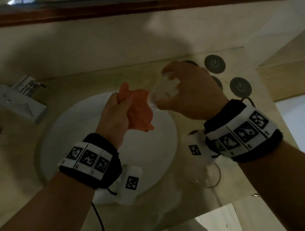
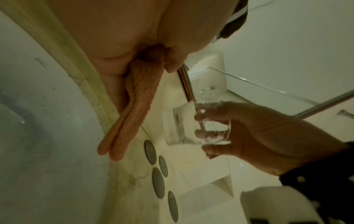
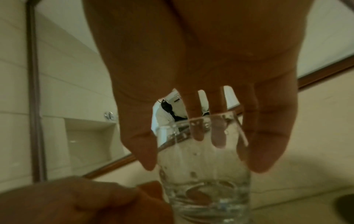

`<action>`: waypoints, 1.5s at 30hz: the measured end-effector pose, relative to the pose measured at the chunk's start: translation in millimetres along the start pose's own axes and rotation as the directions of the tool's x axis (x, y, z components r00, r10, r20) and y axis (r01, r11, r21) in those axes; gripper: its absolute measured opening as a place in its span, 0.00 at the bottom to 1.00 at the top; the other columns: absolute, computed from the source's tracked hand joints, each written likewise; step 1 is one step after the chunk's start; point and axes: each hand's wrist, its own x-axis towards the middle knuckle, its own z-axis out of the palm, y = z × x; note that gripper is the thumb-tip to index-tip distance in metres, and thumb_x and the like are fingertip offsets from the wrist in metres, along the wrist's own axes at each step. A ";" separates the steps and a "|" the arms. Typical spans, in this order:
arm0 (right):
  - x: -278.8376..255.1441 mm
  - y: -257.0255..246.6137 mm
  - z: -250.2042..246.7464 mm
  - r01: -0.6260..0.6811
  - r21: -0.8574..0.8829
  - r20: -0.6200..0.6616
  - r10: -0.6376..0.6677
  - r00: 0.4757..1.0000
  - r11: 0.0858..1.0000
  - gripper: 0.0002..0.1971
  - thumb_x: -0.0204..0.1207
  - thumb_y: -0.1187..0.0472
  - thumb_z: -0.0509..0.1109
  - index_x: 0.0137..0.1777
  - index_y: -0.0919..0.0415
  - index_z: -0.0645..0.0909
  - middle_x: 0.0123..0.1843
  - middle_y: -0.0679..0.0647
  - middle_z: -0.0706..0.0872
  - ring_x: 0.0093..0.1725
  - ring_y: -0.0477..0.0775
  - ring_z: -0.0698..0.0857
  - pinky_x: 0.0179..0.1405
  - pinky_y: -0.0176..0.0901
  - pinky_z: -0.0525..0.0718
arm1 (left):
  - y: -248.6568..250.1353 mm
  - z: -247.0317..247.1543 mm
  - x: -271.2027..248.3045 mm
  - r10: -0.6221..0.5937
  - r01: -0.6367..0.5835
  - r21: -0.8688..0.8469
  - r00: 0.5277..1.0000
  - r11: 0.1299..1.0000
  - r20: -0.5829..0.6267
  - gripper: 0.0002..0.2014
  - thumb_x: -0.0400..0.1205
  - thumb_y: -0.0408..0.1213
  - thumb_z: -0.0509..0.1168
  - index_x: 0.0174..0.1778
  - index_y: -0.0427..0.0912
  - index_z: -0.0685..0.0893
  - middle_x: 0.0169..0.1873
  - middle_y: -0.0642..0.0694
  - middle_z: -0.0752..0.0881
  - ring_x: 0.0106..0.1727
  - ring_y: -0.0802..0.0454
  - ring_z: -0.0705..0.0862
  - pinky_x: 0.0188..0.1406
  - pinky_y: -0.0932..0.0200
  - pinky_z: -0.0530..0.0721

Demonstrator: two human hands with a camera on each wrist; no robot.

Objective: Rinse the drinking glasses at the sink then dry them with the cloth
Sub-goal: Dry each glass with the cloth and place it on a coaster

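My right hand [image 1: 175, 86] grips a clear, wet drinking glass [image 1: 161, 92] by its rim, above the back right of the white sink basin [image 1: 153, 162]. In the right wrist view the thumb and fingers [image 3: 262, 151] curl round the glass [image 3: 203, 178], which carries water drops. My left hand [image 1: 117, 107] clutches a bunched orange cloth [image 1: 139, 114] just left of the glass, close to it. From the left wrist view the cloth [image 2: 138, 109] hangs down from the fist [image 2: 145, 50], and the glass [image 2: 189, 125] sits a little apart from it.
A second clear glass [image 1: 210, 175] stands on the beige counter below my right wrist. Dark round coasters [image 1: 215, 64] lie at the back right. A chrome tap [image 1: 26, 85] and a tissue box [image 1: 15, 103] stand at the left. A framed mirror [image 1: 136, 6] runs along the back.
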 end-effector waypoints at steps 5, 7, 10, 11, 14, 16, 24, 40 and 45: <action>-2.1 -51.8 27.4 0.157 0.144 -0.023 -0.155 0.988 0.977 0.30 0.67 0.43 0.78 0.69 0.48 0.75 0.62 0.46 0.80 0.57 0.47 0.82 0.56 0.44 0.85 | 19.6 -21.4 -12.3 -0.031 0.040 -0.145 0.997 0.989 0.066 0.21 0.92 0.43 0.54 0.61 0.29 0.84 0.47 0.32 0.92 0.45 0.34 0.92 0.37 0.34 0.90; -1.0 -64.8 43.2 0.217 0.154 -0.043 -0.213 0.976 0.964 0.30 0.67 0.44 0.78 0.68 0.49 0.75 0.61 0.47 0.79 0.57 0.48 0.81 0.53 0.40 0.83 | 22.8 -35.5 -15.4 -0.033 0.042 -0.152 0.998 0.987 0.061 0.25 0.93 0.44 0.49 0.49 0.32 0.88 0.39 0.36 0.93 0.38 0.42 0.93 0.29 0.46 0.90; 1.5 -79.3 60.3 0.240 0.175 0.023 -0.247 0.969 0.955 0.32 0.67 0.46 0.80 0.69 0.49 0.72 0.62 0.47 0.77 0.57 0.48 0.81 0.48 0.32 0.79 | 23.1 -57.1 -16.5 -0.037 0.047 -0.155 0.997 0.987 0.062 0.26 0.92 0.45 0.50 0.46 0.34 0.89 0.36 0.38 0.93 0.34 0.45 0.92 0.25 0.53 0.88; 3.0 -82.7 64.1 0.237 0.173 0.046 -0.248 0.968 0.956 0.33 0.67 0.46 0.81 0.69 0.49 0.71 0.63 0.47 0.77 0.57 0.48 0.81 0.48 0.33 0.79 | 23.6 -63.6 -16.2 -0.041 0.048 -0.151 0.998 0.987 0.055 0.25 0.92 0.46 0.51 0.48 0.33 0.89 0.37 0.38 0.92 0.34 0.45 0.92 0.25 0.53 0.88; 6.0 -93.3 73.8 0.183 0.186 0.076 -0.199 0.977 0.965 0.33 0.68 0.43 0.80 0.69 0.50 0.69 0.62 0.49 0.79 0.56 0.50 0.83 0.51 0.44 0.85 | 23.1 -79.7 -14.0 -0.019 0.025 -0.114 0.998 0.993 0.058 0.26 0.91 0.49 0.53 0.59 0.29 0.87 0.40 0.36 0.91 0.39 0.40 0.92 0.35 0.42 0.90; 6.3 -100.1 81.8 0.111 0.197 0.064 -0.126 0.990 0.974 0.33 0.70 0.39 0.77 0.69 0.52 0.69 0.60 0.50 0.82 0.53 0.51 0.85 0.50 0.48 0.89 | 20.4 -88.3 -13.9 0.011 -0.005 -0.100 0.998 0.995 0.057 0.26 0.91 0.49 0.53 0.63 0.28 0.84 0.47 0.34 0.91 0.47 0.35 0.91 0.40 0.37 0.90; 3.1 -108.7 103.3 -0.196 0.345 0.171 0.144 0.975 0.918 0.45 0.65 0.21 0.63 0.69 0.56 0.64 0.57 0.58 0.89 0.42 0.56 0.93 0.34 0.52 0.92 | 23.9 -102.7 -14.6 0.076 -0.069 -0.090 0.995 0.994 0.072 0.21 0.89 0.45 0.58 0.69 0.31 0.81 0.63 0.29 0.86 0.62 0.30 0.87 0.47 0.37 0.89; -9.3 -81.5 95.1 -0.098 0.276 0.167 0.052 0.985 0.956 0.44 0.68 0.25 0.68 0.72 0.54 0.61 0.59 0.59 0.88 0.46 0.58 0.91 0.41 0.53 0.90 | 16.2 -85.9 -18.9 0.138 -0.141 0.094 0.990 0.986 0.038 0.20 0.91 0.42 0.55 0.61 0.30 0.85 0.52 0.32 0.91 0.49 0.36 0.93 0.40 0.42 0.91; -13.2 -72.4 82.0 0.136 0.131 0.163 -0.157 0.974 0.982 0.47 0.71 0.43 0.80 0.83 0.62 0.61 0.80 0.55 0.68 0.71 0.55 0.80 0.58 0.45 0.83 | 16.2 -83.5 -21.4 0.090 -0.088 0.093 0.996 0.992 -0.019 0.20 0.91 0.43 0.56 0.58 0.30 0.86 0.43 0.35 0.92 0.39 0.43 0.93 0.29 0.50 0.90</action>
